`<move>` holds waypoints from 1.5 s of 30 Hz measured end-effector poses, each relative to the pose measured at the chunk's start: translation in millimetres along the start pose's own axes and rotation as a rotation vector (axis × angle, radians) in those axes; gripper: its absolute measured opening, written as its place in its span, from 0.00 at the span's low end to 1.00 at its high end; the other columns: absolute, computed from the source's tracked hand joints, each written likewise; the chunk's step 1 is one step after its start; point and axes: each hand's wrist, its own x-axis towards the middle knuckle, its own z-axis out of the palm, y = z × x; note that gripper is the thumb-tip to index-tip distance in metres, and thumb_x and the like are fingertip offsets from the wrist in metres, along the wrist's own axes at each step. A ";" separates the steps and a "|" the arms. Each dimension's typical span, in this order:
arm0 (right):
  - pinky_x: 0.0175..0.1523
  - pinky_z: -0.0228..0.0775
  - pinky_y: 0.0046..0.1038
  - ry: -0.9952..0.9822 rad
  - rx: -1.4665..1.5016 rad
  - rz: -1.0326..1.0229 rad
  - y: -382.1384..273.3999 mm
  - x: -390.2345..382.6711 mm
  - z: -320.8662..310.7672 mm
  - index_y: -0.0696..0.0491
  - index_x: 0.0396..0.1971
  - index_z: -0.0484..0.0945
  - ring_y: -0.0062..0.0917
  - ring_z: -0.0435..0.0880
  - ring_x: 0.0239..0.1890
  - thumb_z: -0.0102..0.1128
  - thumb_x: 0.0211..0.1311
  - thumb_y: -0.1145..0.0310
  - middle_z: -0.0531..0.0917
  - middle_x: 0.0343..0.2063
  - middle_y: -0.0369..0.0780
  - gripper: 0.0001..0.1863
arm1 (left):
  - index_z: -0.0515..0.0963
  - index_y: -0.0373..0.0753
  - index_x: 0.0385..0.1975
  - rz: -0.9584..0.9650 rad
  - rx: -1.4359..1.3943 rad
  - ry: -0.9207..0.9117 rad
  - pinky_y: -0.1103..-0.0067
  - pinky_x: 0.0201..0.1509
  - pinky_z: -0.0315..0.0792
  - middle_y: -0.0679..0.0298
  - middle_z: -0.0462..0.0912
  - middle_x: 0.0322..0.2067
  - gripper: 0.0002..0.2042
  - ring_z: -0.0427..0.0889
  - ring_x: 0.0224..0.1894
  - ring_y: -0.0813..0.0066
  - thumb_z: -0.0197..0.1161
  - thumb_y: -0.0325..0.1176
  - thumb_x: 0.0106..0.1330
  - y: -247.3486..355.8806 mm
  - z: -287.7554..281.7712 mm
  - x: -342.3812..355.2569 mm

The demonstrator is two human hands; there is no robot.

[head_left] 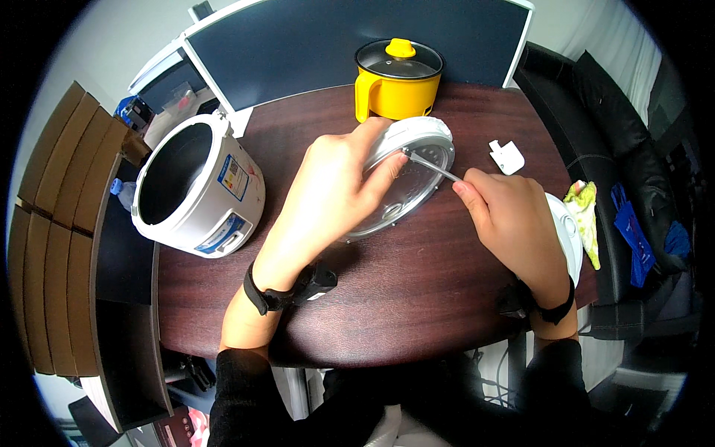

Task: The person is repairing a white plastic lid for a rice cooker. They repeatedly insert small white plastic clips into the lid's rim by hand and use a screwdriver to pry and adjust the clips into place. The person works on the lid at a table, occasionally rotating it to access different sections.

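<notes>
My left hand (328, 175) grips the rim of a round rice cooker lid (408, 195), tilted up so its shiny metal inner side faces right. The left thumb presses on that inner side. In my closed right hand (514, 220) is a thin metal tool (436, 168); its tip meets the lid's inner side beside the left thumb. The tool's handle is hidden by the fingers, so its exact kind does not show. To the left stands the white rice cooker body (242, 197), lidless, with a dark interior. A small white plastic piece (507, 157) lies beyond my right hand.
A yellow pot (406, 98) with a glass lid stands at the table's back, before a dark partition (298, 56). Partly behind my right wrist are a white round part (570, 242) and a yellow-green cloth (588, 223). Cardboard boxes (59, 283) stand left; a black sofa (588, 127) is right.
</notes>
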 end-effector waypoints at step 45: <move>0.17 0.59 0.18 -0.548 0.995 0.264 18.5 14.6 35.2 0.51 0.22 0.67 0.13 0.62 0.10 0.38 0.80 0.51 0.67 0.11 0.29 0.25 | 0.76 0.29 0.42 0.024 0.244 -0.010 0.65 0.33 0.78 0.45 0.81 0.22 0.14 0.84 0.27 0.48 0.66 0.32 0.62 2.2 -8.2 1.7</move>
